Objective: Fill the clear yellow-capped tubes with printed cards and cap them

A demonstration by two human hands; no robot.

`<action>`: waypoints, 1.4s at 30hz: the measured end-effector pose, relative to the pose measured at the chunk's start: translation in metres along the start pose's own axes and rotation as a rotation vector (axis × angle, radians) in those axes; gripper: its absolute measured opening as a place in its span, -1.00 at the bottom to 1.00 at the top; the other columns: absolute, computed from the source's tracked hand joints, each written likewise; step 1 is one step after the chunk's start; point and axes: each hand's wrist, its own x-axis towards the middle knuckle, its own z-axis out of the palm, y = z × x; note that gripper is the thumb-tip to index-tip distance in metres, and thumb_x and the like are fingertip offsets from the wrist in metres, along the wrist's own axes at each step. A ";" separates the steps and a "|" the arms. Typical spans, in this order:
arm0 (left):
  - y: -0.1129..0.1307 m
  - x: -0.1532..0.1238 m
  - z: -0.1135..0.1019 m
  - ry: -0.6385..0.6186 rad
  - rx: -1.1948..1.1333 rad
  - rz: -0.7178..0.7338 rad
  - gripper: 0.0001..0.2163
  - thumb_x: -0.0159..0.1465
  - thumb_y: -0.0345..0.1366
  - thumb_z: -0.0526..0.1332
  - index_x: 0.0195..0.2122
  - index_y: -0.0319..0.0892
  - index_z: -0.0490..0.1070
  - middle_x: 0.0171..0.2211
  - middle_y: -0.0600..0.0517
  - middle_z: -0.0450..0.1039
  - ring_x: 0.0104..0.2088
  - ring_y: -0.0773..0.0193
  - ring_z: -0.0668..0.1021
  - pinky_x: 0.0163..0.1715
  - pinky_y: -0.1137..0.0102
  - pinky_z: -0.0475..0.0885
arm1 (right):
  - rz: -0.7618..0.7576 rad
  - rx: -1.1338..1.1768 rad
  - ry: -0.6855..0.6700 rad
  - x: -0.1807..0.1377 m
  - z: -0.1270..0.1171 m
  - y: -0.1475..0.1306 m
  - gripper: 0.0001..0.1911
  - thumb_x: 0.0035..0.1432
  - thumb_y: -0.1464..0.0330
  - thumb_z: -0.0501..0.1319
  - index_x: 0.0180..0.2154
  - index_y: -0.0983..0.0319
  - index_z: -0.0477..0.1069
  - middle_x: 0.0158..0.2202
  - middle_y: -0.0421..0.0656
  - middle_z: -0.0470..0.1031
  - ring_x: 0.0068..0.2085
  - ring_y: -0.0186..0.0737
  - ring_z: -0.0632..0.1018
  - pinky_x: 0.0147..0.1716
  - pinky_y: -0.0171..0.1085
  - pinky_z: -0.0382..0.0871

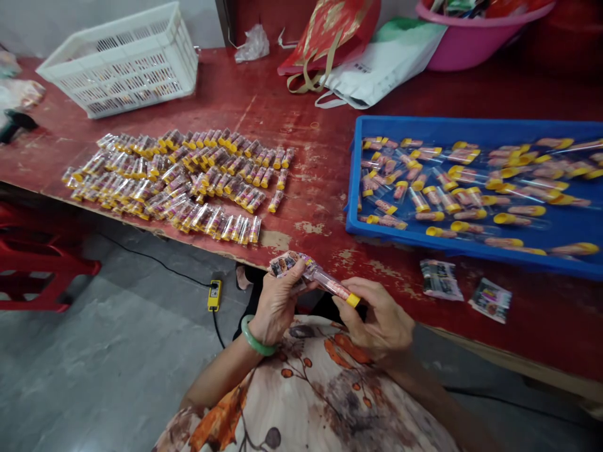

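My left hand (277,304), with a green bangle on its wrist, is closed on a small stack of printed paper labels (285,262) and touches the near end of a clear tube. My right hand (379,317) pinches the yellow-capped end of that clear plastic tube (330,284), which holds pink pieces. Both hands are held just off the near edge of the red table (306,125), above my lap. A large group of wrapped tubes (179,179) lies in rows on the table to the left. A blue tray (471,129) on the right holds several loose yellow-capped tubes.
Two small label stacks (440,279) lie on the table near the tray. A white plastic crate (122,59), bags (339,37) and a pink basin (471,37) stand at the back. A red stool (38,257) and a yellow switch on a cable (214,295) are on the floor to the left.
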 end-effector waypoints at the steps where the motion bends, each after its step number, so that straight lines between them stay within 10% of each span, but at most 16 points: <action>1: 0.000 0.000 0.000 0.002 0.003 0.013 -0.71 -0.04 -0.28 0.47 -0.32 -0.22 0.48 -0.38 0.07 0.51 -0.39 0.33 0.55 -0.36 0.39 0.53 | -0.015 -0.027 -0.005 -0.001 0.000 0.000 -0.70 0.09 0.47 0.29 -0.11 0.20 0.34 -0.28 -0.09 0.55 -0.26 -0.21 0.60 -0.33 -0.29 0.52; 7: -0.003 -0.001 0.003 0.026 0.037 0.102 -0.73 0.00 -0.26 0.45 -0.29 -0.20 0.50 -0.35 0.06 0.53 -0.40 0.34 0.55 -0.39 0.42 0.51 | -0.256 -0.256 -0.054 -0.008 0.001 -0.001 -0.55 0.04 0.48 0.35 -0.03 0.19 0.33 -0.17 -0.08 0.58 -0.23 -0.21 0.62 -0.26 -0.31 0.52; 25: -0.002 0.002 -0.005 -0.005 0.005 0.052 -0.75 0.03 -0.29 0.43 -0.25 -0.17 0.51 -0.31 0.06 0.56 -0.37 0.32 0.57 -0.38 0.41 0.52 | 0.129 0.206 0.049 -0.017 0.016 0.007 -0.64 0.04 0.51 0.30 -0.10 0.18 0.35 -0.22 -0.10 0.51 -0.21 -0.16 0.58 -0.27 -0.16 0.56; 33: -0.003 0.002 -0.002 0.013 -0.002 0.099 -0.71 0.00 -0.31 0.44 -0.23 -0.18 0.52 -0.27 0.02 0.58 -0.33 0.28 0.59 -0.33 0.39 0.52 | -0.056 -0.045 0.013 -0.013 0.008 -0.001 -0.58 0.00 0.54 0.33 -0.08 0.17 0.36 -0.18 -0.09 0.54 -0.19 -0.16 0.61 -0.24 -0.24 0.54; 42: -0.006 0.002 -0.005 -0.021 0.080 0.139 -0.77 0.03 -0.31 0.43 -0.30 -0.25 0.53 -0.34 0.01 0.55 -0.39 0.33 0.56 -0.38 0.43 0.53 | 0.065 0.155 0.111 -0.011 0.013 -0.002 -0.58 -0.01 0.53 0.34 -0.08 0.19 0.37 -0.21 -0.10 0.52 -0.21 -0.16 0.58 -0.27 -0.18 0.56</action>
